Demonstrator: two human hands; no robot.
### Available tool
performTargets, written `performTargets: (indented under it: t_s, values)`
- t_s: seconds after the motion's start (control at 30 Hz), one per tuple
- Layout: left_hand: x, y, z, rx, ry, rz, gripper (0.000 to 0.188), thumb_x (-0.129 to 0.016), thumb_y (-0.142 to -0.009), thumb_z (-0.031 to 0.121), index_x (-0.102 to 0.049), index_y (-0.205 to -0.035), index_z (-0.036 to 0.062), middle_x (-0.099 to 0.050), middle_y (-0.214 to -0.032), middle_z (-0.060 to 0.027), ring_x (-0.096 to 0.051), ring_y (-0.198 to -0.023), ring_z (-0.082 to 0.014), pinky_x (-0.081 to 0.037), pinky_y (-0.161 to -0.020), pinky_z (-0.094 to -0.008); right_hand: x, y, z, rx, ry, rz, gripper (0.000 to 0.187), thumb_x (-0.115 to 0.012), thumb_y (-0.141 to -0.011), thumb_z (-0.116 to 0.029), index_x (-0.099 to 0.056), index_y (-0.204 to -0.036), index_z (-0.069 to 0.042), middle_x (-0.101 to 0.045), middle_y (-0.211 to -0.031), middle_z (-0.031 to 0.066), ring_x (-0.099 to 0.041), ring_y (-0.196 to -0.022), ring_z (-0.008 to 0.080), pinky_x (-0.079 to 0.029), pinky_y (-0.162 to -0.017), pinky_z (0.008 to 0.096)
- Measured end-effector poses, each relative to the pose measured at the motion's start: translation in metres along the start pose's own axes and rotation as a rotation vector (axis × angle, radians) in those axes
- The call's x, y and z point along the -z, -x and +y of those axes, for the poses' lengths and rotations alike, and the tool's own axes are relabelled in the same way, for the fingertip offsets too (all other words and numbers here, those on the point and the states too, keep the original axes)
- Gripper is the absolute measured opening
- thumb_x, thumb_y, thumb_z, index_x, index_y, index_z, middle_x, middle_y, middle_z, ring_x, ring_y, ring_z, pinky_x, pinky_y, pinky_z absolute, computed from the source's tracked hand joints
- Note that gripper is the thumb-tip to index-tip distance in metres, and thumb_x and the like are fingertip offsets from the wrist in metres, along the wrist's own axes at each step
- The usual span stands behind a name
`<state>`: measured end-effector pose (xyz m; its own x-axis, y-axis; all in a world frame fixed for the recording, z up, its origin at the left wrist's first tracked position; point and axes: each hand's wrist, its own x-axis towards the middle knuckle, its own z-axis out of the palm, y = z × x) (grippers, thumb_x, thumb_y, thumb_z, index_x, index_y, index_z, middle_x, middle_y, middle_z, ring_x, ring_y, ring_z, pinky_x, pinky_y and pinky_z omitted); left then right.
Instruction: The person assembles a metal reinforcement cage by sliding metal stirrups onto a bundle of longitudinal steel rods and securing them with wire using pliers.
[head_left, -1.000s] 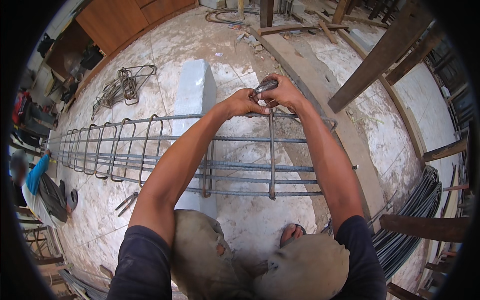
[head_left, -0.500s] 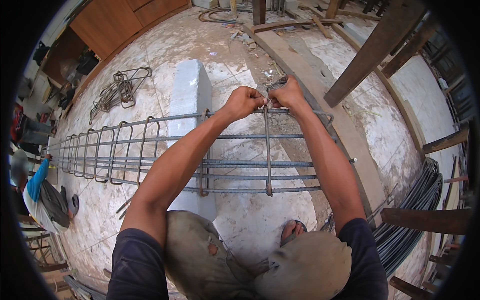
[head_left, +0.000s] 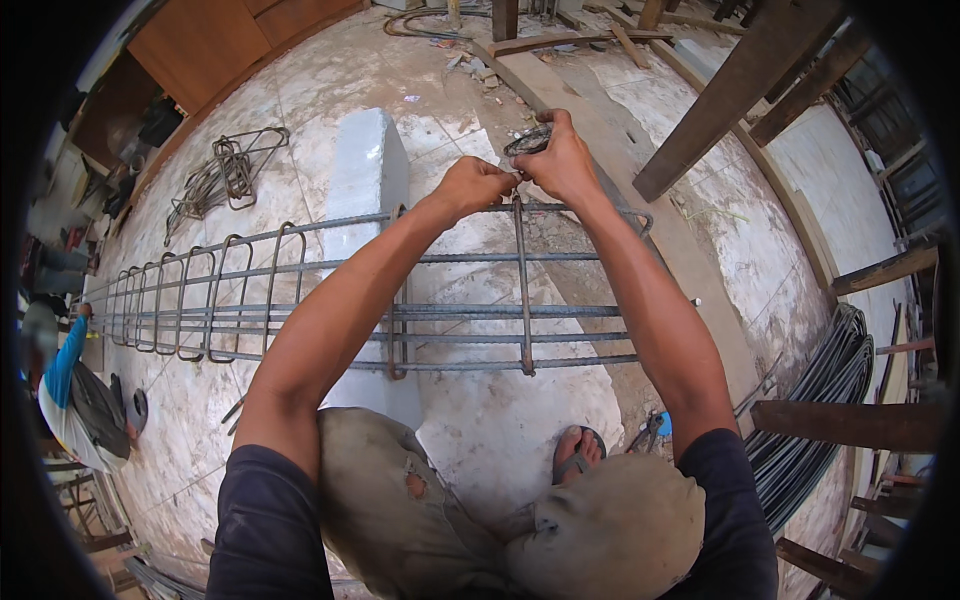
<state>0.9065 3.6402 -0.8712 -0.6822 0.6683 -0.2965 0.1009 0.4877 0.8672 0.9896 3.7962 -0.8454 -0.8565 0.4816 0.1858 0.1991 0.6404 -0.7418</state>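
A long rebar cage (head_left: 470, 312) lies across in front of me, with several ribbed bars running through bent stirrups. At its far top bar, near the right end, a stirrup (head_left: 524, 290) meets the bar. Just above that crossing, my left hand (head_left: 476, 187) is closed, thumb and fingertips pinching thin tie wire. Close beside it my right hand (head_left: 562, 167) grips a dark bundle of tie wire (head_left: 527, 145), its thumb reaching down to the same joint. The wire between the fingertips is too fine to make out clearly.
A pale rectangular block (head_left: 362, 165) supports the cage. Loose stirrups (head_left: 232, 172) lie on the floor at far left. Coiled steel rod (head_left: 815, 400) and timber posts (head_left: 740, 100) stand at right. A co-worker (head_left: 85, 400) crouches by the cage's far left end.
My right hand has turned and opened up slightly, showing more of the wire bundle. Both hands stay at the same stirrup crossing; the whole view has shifted a little.
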Motion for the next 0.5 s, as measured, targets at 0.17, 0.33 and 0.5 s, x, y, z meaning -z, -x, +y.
performTargets:
  t_s: [0.17,0.33,0.5]
  values:
    - [0.018,-0.002,-0.026,-0.126,-0.002,-0.007,0.034,-0.08,-0.089,0.03,-0.08,-0.102,-0.0014,-0.077,-0.089,-0.0101,-0.072,-0.081,-0.0146,-0.056,-0.072,-0.0299,0.028,0.03,-0.059,0.039,0.2,-0.127,0.097,-0.085,-0.072,-0.026,-0.037,-0.152,-0.002,-0.071,-0.113,0.0285,-0.069,-0.11,0.0442,-0.053,-0.096,0.0478]
    - [-0.009,0.012,0.002,-0.184,-0.289,0.185,0.029,-0.08,-0.09,0.024,-0.08,-0.096,-0.004,-0.077,-0.082,-0.0103,-0.071,-0.073,-0.0141,-0.057,-0.072,-0.0273,0.061,0.055,-0.024,-0.012,0.293,-0.1,0.097,-0.083,-0.078,-0.031,-0.036,-0.157,-0.002,-0.07,-0.117,0.0272,-0.068,-0.113,0.0414,-0.052,-0.097,0.045]
    - [0.01,0.009,-0.014,-0.15,0.001,0.03,0.025,-0.079,-0.091,0.021,-0.08,-0.098,-0.0029,-0.077,-0.084,-0.0089,-0.07,-0.072,-0.0131,-0.056,-0.069,-0.0263,0.013,0.03,0.023,0.118,0.101,-0.545,0.061,-0.081,-0.083,-0.036,-0.067,-0.129,0.002,-0.071,-0.125,0.024,-0.069,-0.114,0.0359,-0.052,-0.098,0.0446]
